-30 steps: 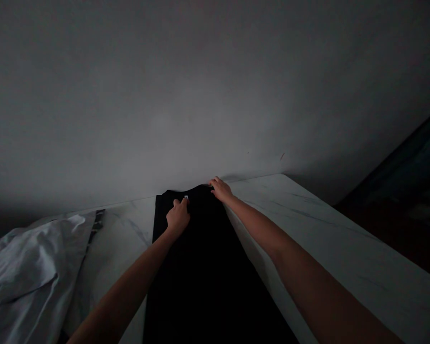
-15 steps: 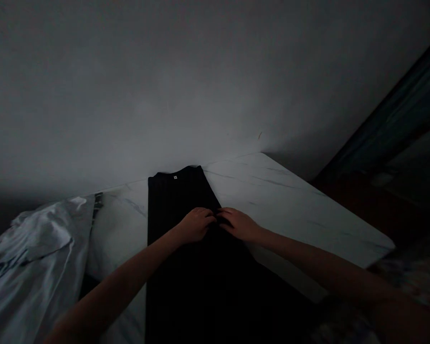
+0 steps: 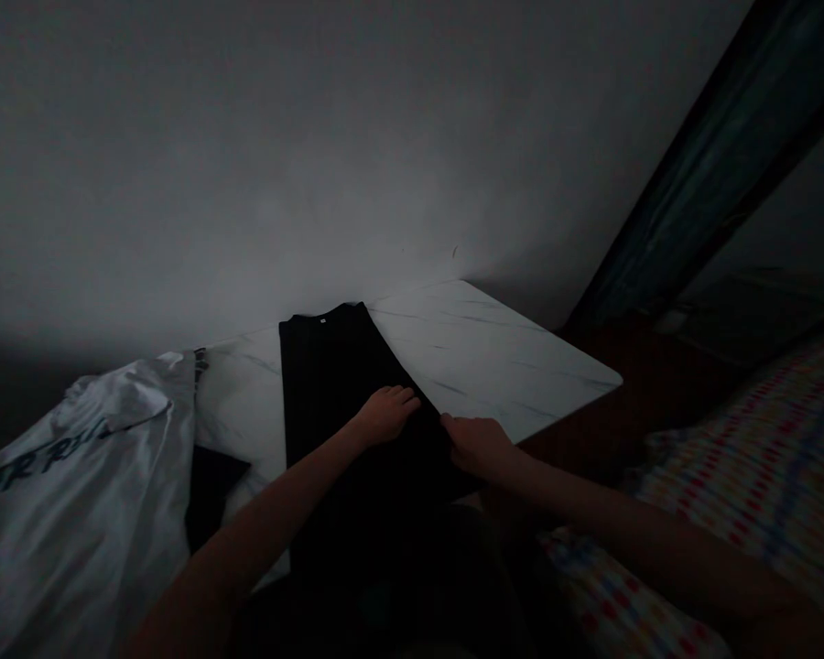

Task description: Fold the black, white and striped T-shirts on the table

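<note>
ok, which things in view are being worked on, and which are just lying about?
In hand:
- black garment, left hand on it, right hand at its edge
- marble-patterned table supporting it

Lying about:
- pale printed garment
- multicoloured patterned fabric, right

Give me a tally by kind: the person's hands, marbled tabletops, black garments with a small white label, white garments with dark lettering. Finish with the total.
Left hand and right hand: 2
Marbled tabletop: 1
Labelled black garment: 1
Lettered white garment: 1
Total: 5
</note>
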`<state>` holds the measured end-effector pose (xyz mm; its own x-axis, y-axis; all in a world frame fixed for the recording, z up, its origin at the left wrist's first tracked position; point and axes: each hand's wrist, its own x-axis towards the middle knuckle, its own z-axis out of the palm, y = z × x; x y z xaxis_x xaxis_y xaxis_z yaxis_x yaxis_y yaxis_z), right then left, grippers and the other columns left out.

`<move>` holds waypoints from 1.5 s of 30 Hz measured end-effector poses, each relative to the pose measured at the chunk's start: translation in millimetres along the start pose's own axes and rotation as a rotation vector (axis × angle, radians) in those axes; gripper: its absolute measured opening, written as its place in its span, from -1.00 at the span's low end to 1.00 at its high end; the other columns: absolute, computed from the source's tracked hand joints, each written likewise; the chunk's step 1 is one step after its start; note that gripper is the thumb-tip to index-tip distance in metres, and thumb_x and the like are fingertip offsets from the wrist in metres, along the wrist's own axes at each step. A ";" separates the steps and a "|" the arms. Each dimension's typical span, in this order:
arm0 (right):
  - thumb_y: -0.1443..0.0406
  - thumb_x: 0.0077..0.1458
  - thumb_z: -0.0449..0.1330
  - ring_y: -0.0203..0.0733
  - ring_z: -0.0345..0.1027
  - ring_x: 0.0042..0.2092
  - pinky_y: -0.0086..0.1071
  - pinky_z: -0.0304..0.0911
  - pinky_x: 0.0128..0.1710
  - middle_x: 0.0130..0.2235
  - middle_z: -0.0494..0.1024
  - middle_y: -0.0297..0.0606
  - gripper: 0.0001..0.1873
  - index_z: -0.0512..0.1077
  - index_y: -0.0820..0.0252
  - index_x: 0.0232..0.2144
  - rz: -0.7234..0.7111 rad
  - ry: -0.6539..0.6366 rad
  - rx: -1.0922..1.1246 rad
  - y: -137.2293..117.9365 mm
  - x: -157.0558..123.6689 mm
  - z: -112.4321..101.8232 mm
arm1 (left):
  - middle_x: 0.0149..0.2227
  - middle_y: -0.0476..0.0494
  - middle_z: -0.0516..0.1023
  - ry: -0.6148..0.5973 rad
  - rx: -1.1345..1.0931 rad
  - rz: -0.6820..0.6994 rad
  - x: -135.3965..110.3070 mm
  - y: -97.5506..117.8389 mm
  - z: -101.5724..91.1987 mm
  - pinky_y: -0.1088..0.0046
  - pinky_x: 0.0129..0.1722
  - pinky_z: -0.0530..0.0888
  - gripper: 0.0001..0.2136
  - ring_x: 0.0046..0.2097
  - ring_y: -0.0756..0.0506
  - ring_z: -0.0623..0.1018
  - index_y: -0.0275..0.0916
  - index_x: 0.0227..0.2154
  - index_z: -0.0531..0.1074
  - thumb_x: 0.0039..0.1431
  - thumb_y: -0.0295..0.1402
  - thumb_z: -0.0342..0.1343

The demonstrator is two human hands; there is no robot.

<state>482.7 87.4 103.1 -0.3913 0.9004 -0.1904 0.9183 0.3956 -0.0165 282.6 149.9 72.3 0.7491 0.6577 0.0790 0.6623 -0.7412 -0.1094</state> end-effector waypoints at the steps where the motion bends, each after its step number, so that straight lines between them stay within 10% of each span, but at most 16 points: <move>1: 0.49 0.12 0.05 0.02 0.52 -0.19 -0.30 0.26 -0.33 -0.17 0.59 -0.03 -0.64 0.36 0.23 -0.02 -0.006 0.007 -0.011 -3.4 -9.7 -0.2 | -0.06 -0.25 0.48 0.005 0.006 0.014 -1.5 5.3 -2.5 0.25 -0.08 0.41 -0.73 -0.05 -0.19 0.45 -0.25 -0.03 0.40 0.25 -0.50 -0.05; 13: 0.33 0.12 0.21 -0.19 0.47 -0.26 -0.43 0.21 -0.32 -0.27 0.61 -0.27 -0.79 0.49 0.17 -0.16 -0.371 -0.140 0.413 6.8 -32.6 2.3 | -0.19 -0.17 0.49 0.089 0.177 0.304 -41.2 45.7 2.9 0.33 -0.33 0.38 -0.83 -0.19 -0.15 0.46 -0.22 -0.09 0.41 0.30 -0.37 0.06; 20: 0.39 0.24 0.05 -0.06 0.41 0.07 -0.25 0.26 0.07 0.06 0.53 -0.04 -0.67 0.49 0.27 -0.01 -0.330 0.254 0.321 15.1 87.7 -14.7 | -0.17 -0.16 0.51 0.131 0.202 0.345 -49.4 59.1 -0.3 0.34 -0.36 0.37 -0.81 -0.22 -0.13 0.47 -0.18 -0.03 0.36 0.32 -0.39 0.03; 27: 0.22 0.31 0.07 0.00 -0.13 0.40 -0.14 -0.14 0.36 0.37 0.04 0.08 -0.42 0.19 0.42 0.29 -0.565 0.211 0.155 -0.7 176.3 21.0 | -0.21 -0.10 0.51 0.134 0.168 0.438 -58.3 68.2 -8.0 0.37 -0.40 0.37 -0.86 -0.25 -0.11 0.48 -0.16 -0.08 0.36 0.33 -0.38 0.03; 34: 0.10 0.31 0.07 -0.09 -0.08 0.39 -0.09 -0.10 0.35 0.37 0.13 -0.08 -0.39 0.14 0.20 0.32 -0.774 0.230 0.257 41.0 84.0 51.7 | -0.22 -0.13 0.50 0.150 0.133 0.444 -69.6 62.2 -8.1 0.38 -0.38 0.39 -0.85 -0.26 -0.11 0.47 -0.17 -0.08 0.36 0.32 -0.35 0.05; 38: 0.22 0.32 0.00 -0.14 0.37 0.12 -0.12 0.21 0.15 0.11 0.50 -0.13 -0.59 0.29 0.10 0.18 -0.653 0.590 0.350 63.2 6.5 82.4 | -0.07 -0.17 0.49 0.251 0.158 0.472 -68.3 67.0 -0.5 0.32 -0.24 0.43 -0.77 -0.11 -0.15 0.48 -0.13 0.00 0.34 0.31 -0.36 0.07; 45: 0.02 0.09 0.22 0.05 0.32 0.06 -0.05 0.32 0.01 0.05 0.41 0.00 -0.31 0.24 0.20 0.19 -0.312 1.031 0.328 10.7 -47.3 148.0 | -0.28 -0.08 0.50 0.337 0.085 0.448 -58.5 82.2 -0.5 0.41 -0.43 0.37 -0.89 -0.35 -0.07 0.45 -0.19 -0.14 0.37 0.32 -0.37 0.01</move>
<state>520.0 22.2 -33.4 -0.3304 0.5502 0.7669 0.6835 0.6998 -0.2076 293.2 50.4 59.2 0.9288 0.1915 0.3172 0.2856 -0.9154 -0.2836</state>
